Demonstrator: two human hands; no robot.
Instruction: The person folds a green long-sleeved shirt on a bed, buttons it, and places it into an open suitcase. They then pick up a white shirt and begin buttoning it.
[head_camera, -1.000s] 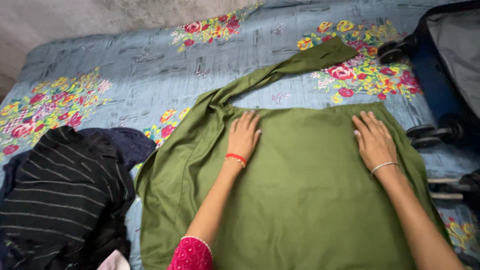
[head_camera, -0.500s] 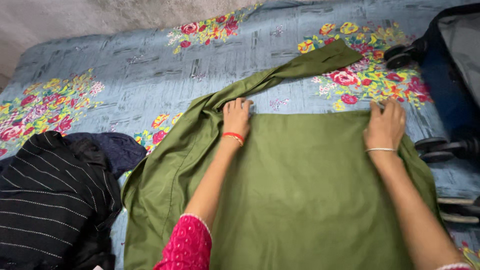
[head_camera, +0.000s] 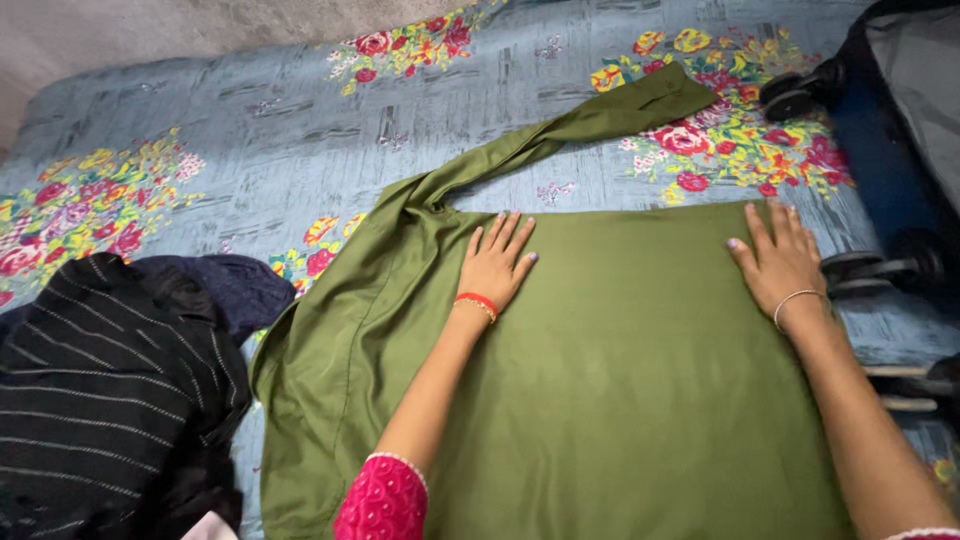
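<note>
One green garment (head_camera: 620, 380), plain olive cloth, spread flat across the near and middle part of the bed, its folded top edge running straight from left to right; one long sleeve (head_camera: 580, 125) of the same cloth trails up and to the right from the garment's upper left corner, ending over a flower print. Two hands, both the wearer's own: left hand (head_camera: 497, 262), palm down, fingers spread and flat on the cloth just below the top edge, gripping nothing; right hand (head_camera: 783, 262), likewise flat with fingers splayed, pressed on the cloth near its upper right corner, gripping nothing. Two wrist ornaments: one red and gold bangle (head_camera: 477, 302) on the left wrist, one thin silver bangle (head_camera: 795, 300) on the right. One pink embroidered cuff (head_camera: 383, 500) at the left forearm, bottom of view. One heap of dark clothing (head_camera: 110, 390) at lower left, just beside the garment's left edge; the top piece is black with thin pale stripes, with a dark navy piece (head_camera: 240, 285) showing behind it; the count of pieces in the heap cannot be told. One dark suitcase (head_camera: 900, 130), lying open at the right edge with its wheels toward the garment. Surface: one bed sheet (head_camera: 250, 130), grey-blue with clusters of red, pink and yellow flowers. Room: a strip of pale, rough wall (head_camera: 150, 30) beyond the bed's far edge at upper left.
</note>
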